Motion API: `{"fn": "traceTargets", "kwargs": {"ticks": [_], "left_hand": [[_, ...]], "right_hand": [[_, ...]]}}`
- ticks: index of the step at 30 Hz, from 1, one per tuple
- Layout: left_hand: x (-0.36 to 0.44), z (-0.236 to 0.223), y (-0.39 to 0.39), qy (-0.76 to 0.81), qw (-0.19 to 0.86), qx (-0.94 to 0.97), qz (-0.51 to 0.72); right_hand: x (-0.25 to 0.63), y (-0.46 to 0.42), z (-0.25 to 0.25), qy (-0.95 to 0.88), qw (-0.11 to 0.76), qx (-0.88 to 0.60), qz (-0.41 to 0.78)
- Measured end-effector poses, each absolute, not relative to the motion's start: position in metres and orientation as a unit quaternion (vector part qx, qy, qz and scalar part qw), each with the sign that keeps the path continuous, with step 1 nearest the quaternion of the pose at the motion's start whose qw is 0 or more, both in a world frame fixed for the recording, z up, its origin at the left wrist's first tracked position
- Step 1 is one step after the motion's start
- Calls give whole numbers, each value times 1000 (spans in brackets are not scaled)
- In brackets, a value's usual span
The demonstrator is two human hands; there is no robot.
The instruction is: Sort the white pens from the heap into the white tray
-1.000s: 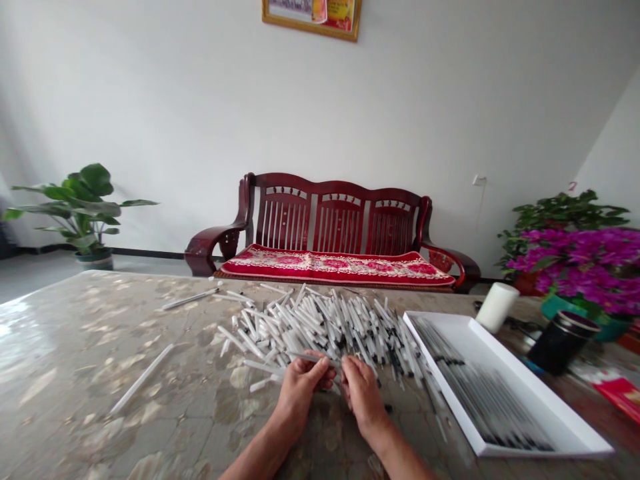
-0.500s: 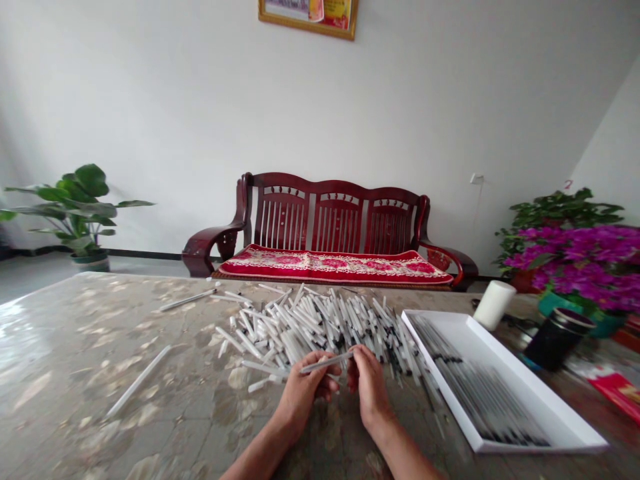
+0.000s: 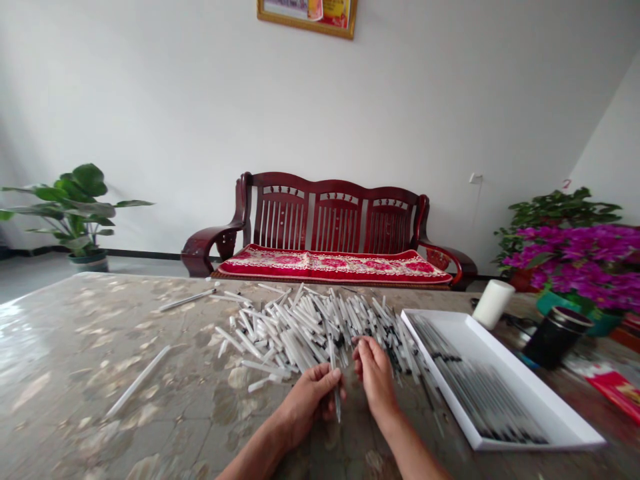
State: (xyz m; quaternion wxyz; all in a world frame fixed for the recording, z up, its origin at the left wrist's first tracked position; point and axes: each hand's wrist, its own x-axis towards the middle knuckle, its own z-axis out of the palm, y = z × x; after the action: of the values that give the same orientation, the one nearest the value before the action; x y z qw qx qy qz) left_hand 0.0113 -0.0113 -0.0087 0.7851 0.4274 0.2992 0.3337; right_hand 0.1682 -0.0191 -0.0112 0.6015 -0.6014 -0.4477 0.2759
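Left hand clenched on white tube; tube now swung from level to upright, dark tip down, no longer held between both hands. Right hand released, fingers loosely curled, apparently empty, just beside tube, at edge of tube pile on stone tabletop. White tray right of pile, rows of tubes inside.
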Motion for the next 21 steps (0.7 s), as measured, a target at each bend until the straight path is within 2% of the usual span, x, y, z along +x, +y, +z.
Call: {"fn": "traceTargets", "kwargs": {"ticks": [4,8,11,14,21], "left_hand": [[10,-8,-4,305,778,381,396],[8,-7,1,321,758,344,451],[9,-8,4,335,746,312,484],[10,-10,6,343,736,292,506],[10,-12,8,352,733,273,515]], "right_hand": [[221,-12,-9,-496,533,-682,67],[272,-20,-6,-521,362,-772,-47],[291,-28,-6,-530,241,-812,-40],[293,-32,-3,-532,162,-831,-8],[277,-33,10,-540,74,-838,16]]}}
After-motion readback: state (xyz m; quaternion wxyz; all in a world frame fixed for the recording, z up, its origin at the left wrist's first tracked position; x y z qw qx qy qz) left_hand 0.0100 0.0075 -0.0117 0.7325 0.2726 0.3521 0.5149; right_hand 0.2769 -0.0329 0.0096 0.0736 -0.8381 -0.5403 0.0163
